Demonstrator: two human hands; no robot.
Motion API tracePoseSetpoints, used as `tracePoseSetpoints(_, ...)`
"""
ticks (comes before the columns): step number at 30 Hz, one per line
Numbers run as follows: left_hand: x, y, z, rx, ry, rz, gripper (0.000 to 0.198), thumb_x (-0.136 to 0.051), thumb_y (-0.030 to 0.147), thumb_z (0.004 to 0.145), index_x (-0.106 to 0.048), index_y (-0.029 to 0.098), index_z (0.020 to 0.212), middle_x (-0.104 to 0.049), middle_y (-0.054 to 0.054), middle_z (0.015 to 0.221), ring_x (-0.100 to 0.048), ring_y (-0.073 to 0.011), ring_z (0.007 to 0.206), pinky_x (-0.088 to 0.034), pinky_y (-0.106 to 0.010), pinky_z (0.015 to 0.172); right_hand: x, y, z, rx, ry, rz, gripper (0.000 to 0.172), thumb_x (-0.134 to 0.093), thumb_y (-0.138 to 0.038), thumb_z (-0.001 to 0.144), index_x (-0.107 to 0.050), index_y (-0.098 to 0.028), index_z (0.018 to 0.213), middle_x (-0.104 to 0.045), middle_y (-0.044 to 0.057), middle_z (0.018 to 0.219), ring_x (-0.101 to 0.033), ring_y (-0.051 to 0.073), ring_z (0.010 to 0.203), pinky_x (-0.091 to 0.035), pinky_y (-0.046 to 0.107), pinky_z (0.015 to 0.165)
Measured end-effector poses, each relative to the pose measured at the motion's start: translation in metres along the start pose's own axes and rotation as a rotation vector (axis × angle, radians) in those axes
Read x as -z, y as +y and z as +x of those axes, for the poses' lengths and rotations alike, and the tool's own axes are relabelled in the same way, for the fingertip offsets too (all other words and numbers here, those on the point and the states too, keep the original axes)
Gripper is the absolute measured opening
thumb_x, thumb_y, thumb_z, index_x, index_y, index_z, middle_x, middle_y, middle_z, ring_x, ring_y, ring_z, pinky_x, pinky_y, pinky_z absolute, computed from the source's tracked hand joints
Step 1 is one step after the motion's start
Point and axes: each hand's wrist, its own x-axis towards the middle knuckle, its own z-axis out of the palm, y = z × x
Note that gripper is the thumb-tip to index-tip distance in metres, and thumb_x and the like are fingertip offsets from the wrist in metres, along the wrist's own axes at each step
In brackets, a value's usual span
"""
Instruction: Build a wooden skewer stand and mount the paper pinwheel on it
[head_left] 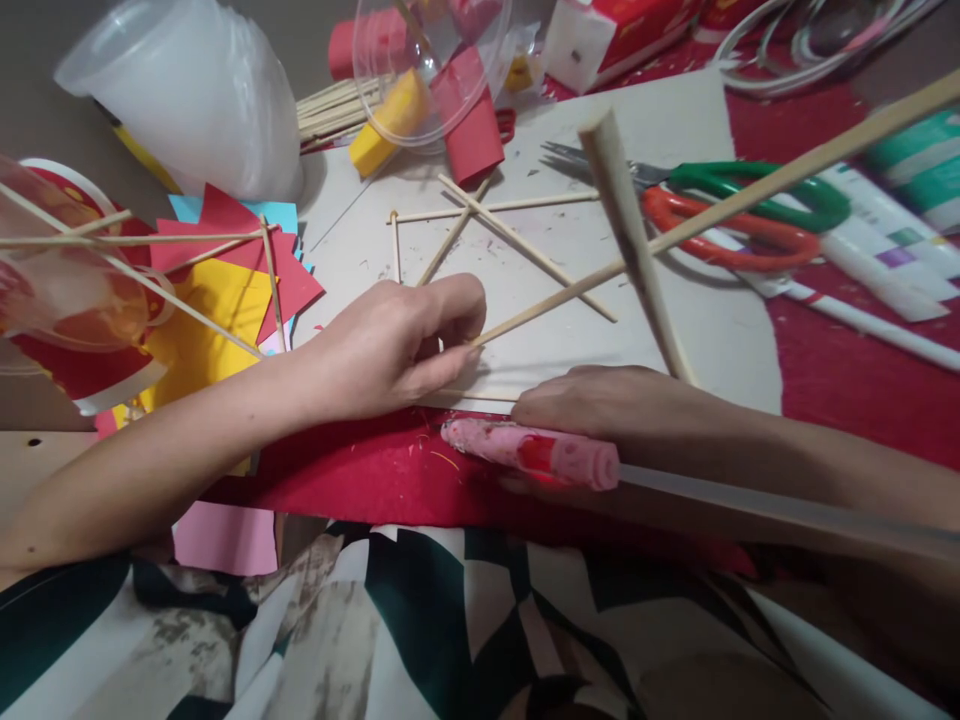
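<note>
My left hand (397, 345) is closed in a pinch on the near end of a long thin wooden stick (675, 235) that runs up to the right. It belongs to a frame of thin sticks (480, 215) lying on a white board (675, 130). My right hand (592, 400) is wrapped around a pink glue gun (532, 452), whose tip points left near the board's front edge. A clear glue stick (750, 500) trails out of its back. A thicker wooden stick (630, 235) rises toward the camera.
Green and red scissors (742, 205) lie on the board's right side. Red, yellow and blue paper pieces (225, 290) are piled at the left. Clear plastic cups (427, 60), a white plastic container (187, 90), and spare sticks (330, 105) crowd the back. Red cloth (847, 370) covers the table.
</note>
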Motion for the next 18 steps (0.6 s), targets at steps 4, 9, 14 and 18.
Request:
tracePoseSetpoints(4, -0.002, 0.000, 0.001, 0.007, 0.009, -0.009, 0.007, -0.056, 0.025, 0.092, -0.062, 0.020, 0.092, -0.065, -0.001, 0.075, -0.062, -0.0139, 0.067, -0.048, -0.027, 0.062, 0.004, -0.011, 0.002, -0.010, -0.027, -0.061, 0.030, -0.049, -0.044, 0.093, -0.063, -0.022, 0.077, -0.069, 0.004, 0.077, -0.059, 0.018, 0.069, -0.034, 0.029, 0.060)
tracePoseSetpoints(9, -0.003, -0.002, -0.001, 0.004, -0.012, -0.004, 0.010, -0.055, 0.025, 0.093, -0.063, 0.020, 0.088, -0.063, 0.000, 0.069, -0.059, -0.0133, 0.063, -0.047, -0.027, 0.062, 0.000, -0.004, 0.004, -0.003, -0.018, -0.094, 0.031, -0.049, -0.043, 0.093, -0.062, -0.022, 0.074, -0.065, 0.004, 0.071, -0.060, 0.019, 0.069, -0.033, 0.029, 0.058)
tracePoseSetpoints(14, -0.003, 0.000, -0.007, -0.002, 0.000, -0.006, 0.009, -0.056, 0.023, 0.093, -0.060, 0.020, 0.086, -0.061, 0.001, 0.068, -0.055, -0.0117, 0.059, -0.046, -0.026, 0.060, -0.003, 0.005, 0.004, -0.004, -0.013, -0.045, 0.043, -0.045, -0.055, 0.094, -0.062, -0.023, 0.072, -0.066, 0.004, 0.068, -0.058, 0.019, 0.066, -0.035, 0.029, 0.058)
tracePoseSetpoints(18, -0.003, 0.000, -0.009, -0.029, -0.002, 0.000, 0.010, -0.055, 0.025, 0.095, -0.060, 0.020, 0.087, -0.062, 0.000, 0.071, -0.056, -0.0118, 0.060, -0.046, -0.026, 0.061, 0.001, -0.007, -0.001, -0.055, 0.002, -0.044, 0.052, -0.035, -0.060, 0.097, -0.062, -0.022, 0.075, -0.071, 0.005, 0.076, -0.062, 0.020, 0.074, -0.039, 0.030, 0.063)
